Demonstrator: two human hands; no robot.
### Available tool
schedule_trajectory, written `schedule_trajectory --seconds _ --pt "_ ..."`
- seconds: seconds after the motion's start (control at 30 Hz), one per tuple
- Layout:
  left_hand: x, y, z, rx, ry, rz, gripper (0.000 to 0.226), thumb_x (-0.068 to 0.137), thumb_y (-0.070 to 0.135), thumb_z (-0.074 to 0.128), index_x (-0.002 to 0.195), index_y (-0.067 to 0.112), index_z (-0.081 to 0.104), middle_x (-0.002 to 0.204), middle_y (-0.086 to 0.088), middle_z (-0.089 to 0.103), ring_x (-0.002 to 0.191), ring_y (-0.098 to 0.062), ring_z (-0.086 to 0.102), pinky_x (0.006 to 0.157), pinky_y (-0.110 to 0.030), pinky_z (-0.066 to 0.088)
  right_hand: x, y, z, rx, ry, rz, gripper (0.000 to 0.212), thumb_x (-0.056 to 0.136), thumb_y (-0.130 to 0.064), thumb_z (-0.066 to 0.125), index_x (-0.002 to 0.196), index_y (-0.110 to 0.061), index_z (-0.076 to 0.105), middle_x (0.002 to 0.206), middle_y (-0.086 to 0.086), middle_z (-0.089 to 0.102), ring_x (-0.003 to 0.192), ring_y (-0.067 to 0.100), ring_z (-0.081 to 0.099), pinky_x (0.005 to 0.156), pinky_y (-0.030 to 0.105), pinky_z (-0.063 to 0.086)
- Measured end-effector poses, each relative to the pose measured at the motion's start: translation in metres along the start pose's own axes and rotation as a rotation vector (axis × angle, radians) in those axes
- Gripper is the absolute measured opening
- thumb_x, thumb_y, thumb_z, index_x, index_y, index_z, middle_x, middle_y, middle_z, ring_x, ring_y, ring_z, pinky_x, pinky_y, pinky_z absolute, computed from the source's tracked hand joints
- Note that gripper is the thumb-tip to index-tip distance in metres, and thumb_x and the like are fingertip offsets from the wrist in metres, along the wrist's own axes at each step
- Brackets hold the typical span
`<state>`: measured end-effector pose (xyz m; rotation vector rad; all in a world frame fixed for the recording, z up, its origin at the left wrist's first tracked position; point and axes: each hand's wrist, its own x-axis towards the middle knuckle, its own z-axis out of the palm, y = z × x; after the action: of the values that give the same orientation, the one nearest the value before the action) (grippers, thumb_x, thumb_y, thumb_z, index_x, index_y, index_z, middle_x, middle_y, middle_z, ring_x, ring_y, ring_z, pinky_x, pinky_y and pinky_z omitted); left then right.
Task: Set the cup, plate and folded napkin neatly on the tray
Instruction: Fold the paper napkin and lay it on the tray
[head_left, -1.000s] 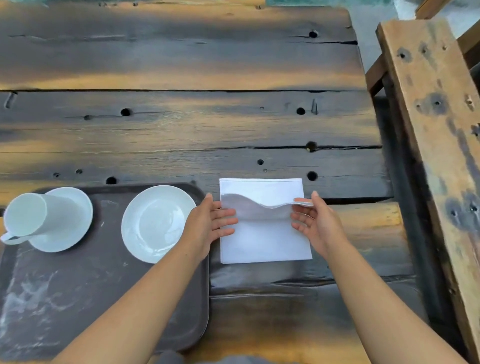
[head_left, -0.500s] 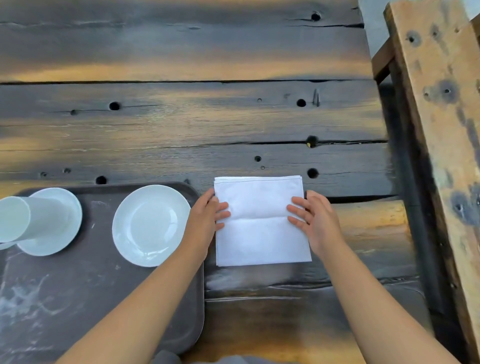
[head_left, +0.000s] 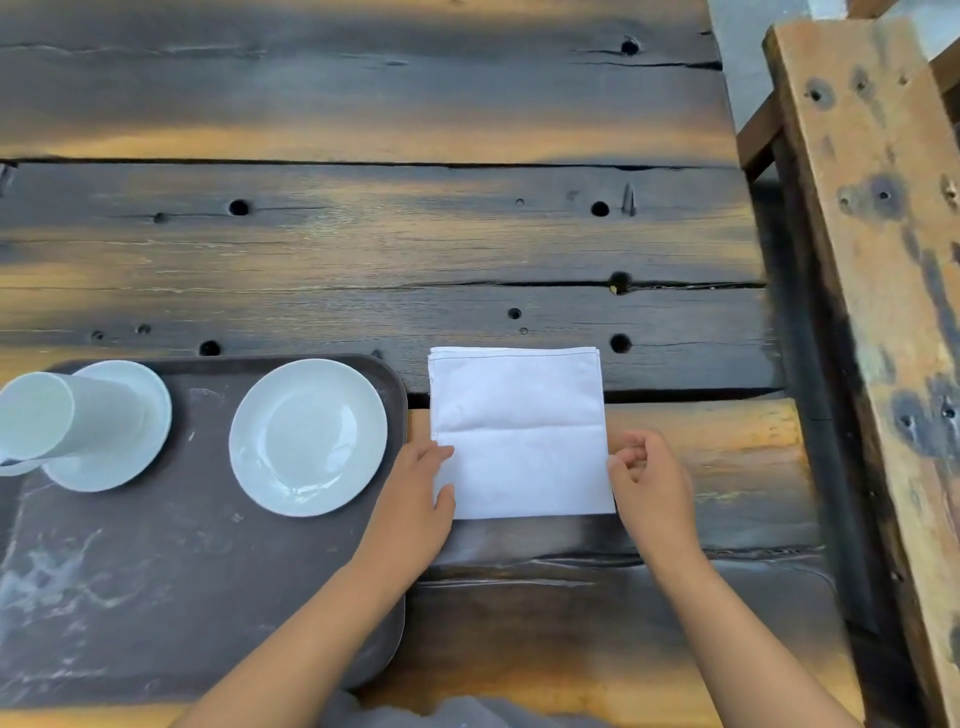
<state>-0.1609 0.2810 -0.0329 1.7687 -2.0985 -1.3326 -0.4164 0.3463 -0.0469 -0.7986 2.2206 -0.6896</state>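
Dark weathered plank table (head_left: 363, 249) with knot holes fills the view; a rough upright wooden beam (head_left: 872, 260) stands along its right side. Dark brown rectangular plastic tray (head_left: 156, 582) with rounded corners sits at near left, scuffed with pale marks. On the tray's far part, a round white ceramic plate (head_left: 308, 437) lies right of centre, empty. Left of it, a white saucer (head_left: 117, 426) carries a tall white ceramic cup (head_left: 67, 415), partly cut by the left frame edge. White folded cloth napkin (head_left: 519, 434) lies flat on the table just beside the tray's right edge, off the tray, a horizontal crease across its middle, stacked layer edges showing at the far side. Left hand (head_left: 415, 499) rests over the tray's right rim, fingertips and thumb touching the napkin's near left edge, fingers loosely curled; cannot tell whether it pinches the cloth. Right hand (head_left: 649, 483) sits at the napkin's near right edge, fingers curled in, fingertips touching the cloth edge; grip unclear.
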Motion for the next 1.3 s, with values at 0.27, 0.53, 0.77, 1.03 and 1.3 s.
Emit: schedule_trajectory --seconds 0.27,0.53,0.77,1.03,1.3 --pt "-0.01 0.01 0.009 0.159 0.005 -0.095 0.05 0.095 0.014 0.05 0.143 0.017 0.036 0.131 -0.007 0.044 0.104 -0.032 0.058 0.088 -0.04 0.048 -0.015 0.019 -0.001 -0.381 -0.027 0.018 0.015 0.091 -0.033 0.064 0.089 -0.021 0.055 0.07 -0.008 0.059 0.069 0.013 0.054 0.055 0.032 0.037" --pt "-0.006 0.006 0.026 0.145 -0.004 -0.13 0.041 0.094 0.009 0.051 0.133 0.021 0.042 0.139 -0.004 0.042 0.104 -0.03 0.057 0.085 -0.037 0.047 -0.012 0.018 -0.002 -0.405 -0.09 0.096 0.021 0.093 -0.028 0.063 0.076 -0.021 0.052 0.073 -0.006 0.059 0.067 0.009 0.051 0.052 0.03 0.034" --pt "-0.031 -0.012 0.031 -0.012 -0.059 -0.139 0.042 0.089 0.006 0.057 0.123 0.029 0.05 0.093 0.007 0.047 0.081 -0.009 0.052 0.067 -0.017 0.039 -0.04 0.033 -0.02 -0.335 -0.199 0.181 0.021 0.091 -0.025 0.063 0.076 -0.015 0.054 0.073 0.001 0.065 0.067 0.015 0.061 0.055 0.033 0.046" --pt "-0.065 -0.01 0.028 -0.312 -0.273 -0.355 0.039 0.084 -0.003 0.056 0.107 0.028 0.057 0.09 -0.011 0.058 0.057 -0.023 0.057 0.049 -0.027 0.051 -0.077 0.029 -0.04 0.194 -0.265 0.422 0.011 0.094 0.001 0.057 0.095 -0.003 0.048 0.083 0.024 0.065 0.053 0.024 0.063 0.048 0.031 0.057" --pt "-0.064 -0.015 0.003 -0.709 -0.351 -0.559 0.023 0.09 0.005 0.064 0.112 0.008 0.067 0.064 -0.004 0.05 0.047 -0.012 0.045 0.041 -0.022 0.035 -0.078 0.024 -0.055 0.564 -0.397 0.507 0.02 0.099 -0.002 0.049 0.094 -0.009 0.068 0.07 0.009 0.066 0.05 0.018 0.065 0.049 0.028 0.057"
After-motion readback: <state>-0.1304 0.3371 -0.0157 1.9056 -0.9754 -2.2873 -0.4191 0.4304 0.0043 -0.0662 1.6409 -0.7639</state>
